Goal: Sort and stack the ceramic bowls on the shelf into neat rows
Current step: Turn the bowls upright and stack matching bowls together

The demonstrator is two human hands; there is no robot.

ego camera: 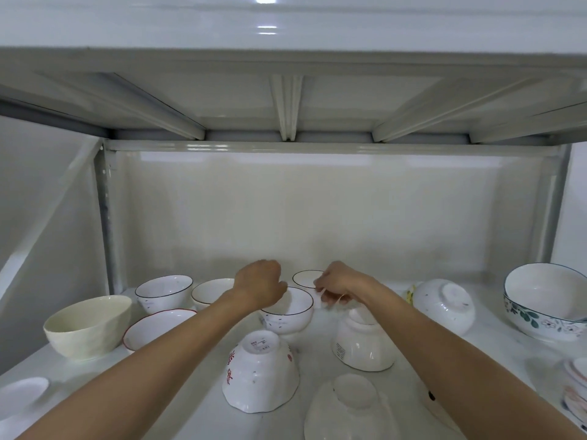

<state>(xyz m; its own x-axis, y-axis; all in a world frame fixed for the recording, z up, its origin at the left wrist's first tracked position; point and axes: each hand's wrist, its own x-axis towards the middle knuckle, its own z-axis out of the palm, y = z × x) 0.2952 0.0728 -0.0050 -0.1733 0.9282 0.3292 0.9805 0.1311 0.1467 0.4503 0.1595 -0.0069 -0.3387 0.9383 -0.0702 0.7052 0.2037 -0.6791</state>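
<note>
While reaching, left grip (260, 289) on bowl (287, 312)

bowls (287, 315) scattered across shelf (197, 404)

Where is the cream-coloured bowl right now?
The cream bowl sits upright on the left side of the shelf, beside the red-rimmed bowl.

Both bare forearms reach far into the scene from the near corners, converging toward the middle. Left hand (259, 285) back up, wrist bent slightly, fingers curled down and hidden from view. Right hand (341, 285) just right of it, hands apart, fingers (327, 298) curled loosely downward toward the left; whether either hand actually grips anything cannot be told.
</note>
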